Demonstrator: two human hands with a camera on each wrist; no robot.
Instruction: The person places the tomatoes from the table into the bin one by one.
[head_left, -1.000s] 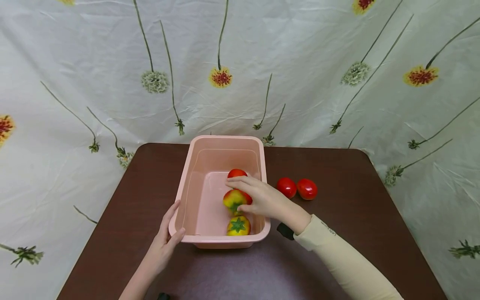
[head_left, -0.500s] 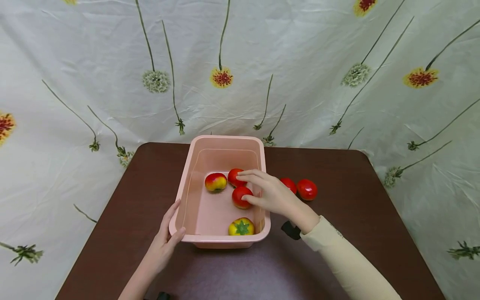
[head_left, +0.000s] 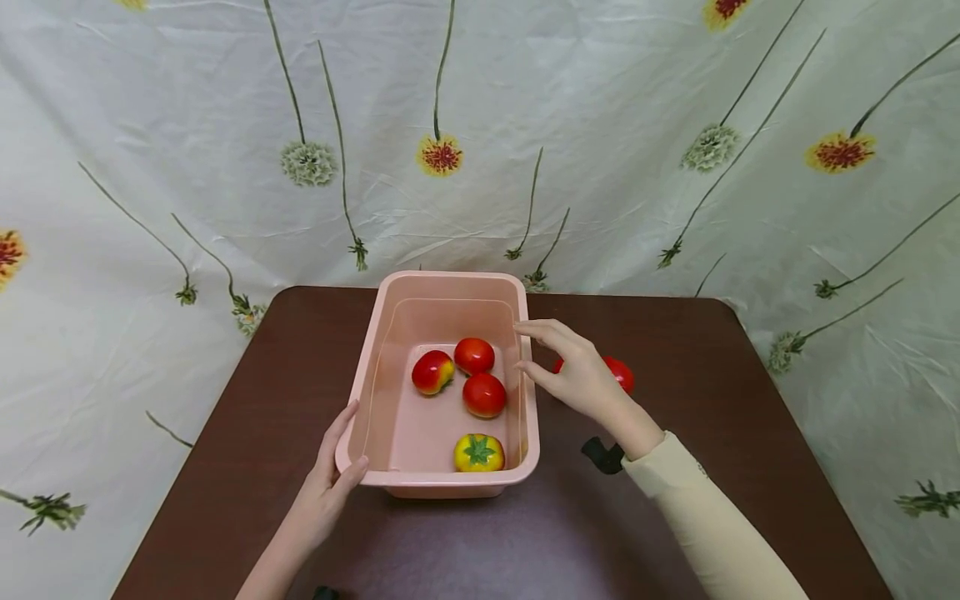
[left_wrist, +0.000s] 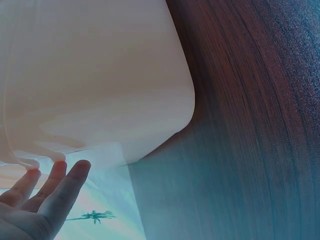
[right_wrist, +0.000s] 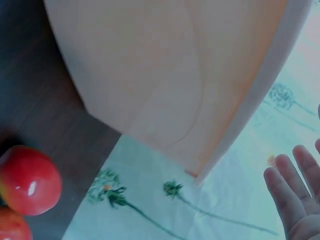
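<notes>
A pink plastic basin (head_left: 450,287) holds several toy fruits. Two red round fruits (head_left: 483,395) lie at its middle right, with a red-and-yellow fruit (head_left: 432,372) to their left. A yellow fruit (head_left: 479,452) with a green star-shaped top sits near the front wall. My left hand (head_left: 327,475) rests against the basin's front left corner; the left wrist view shows straight fingers (left_wrist: 62,187) touching its outer wall. Over the right rim, my right hand (head_left: 577,371) holds nothing, thumb and fingers spread apart. Beneath it two red fruits (head_left: 619,375) on the table are partly hidden.
The dark brown table (head_left: 315,350) has rounded far corners. Behind it hangs a pale flowered cloth (head_left: 600,125). A black strap (head_left: 602,455) shows at my right wrist. In the right wrist view, two red fruits (right_wrist: 32,180) lie beside the basin.
My right hand has let go of the red-and-yellow fruit in the basin, where it rolled left, and has drawn back right to above the rim. The left hand stays put.
</notes>
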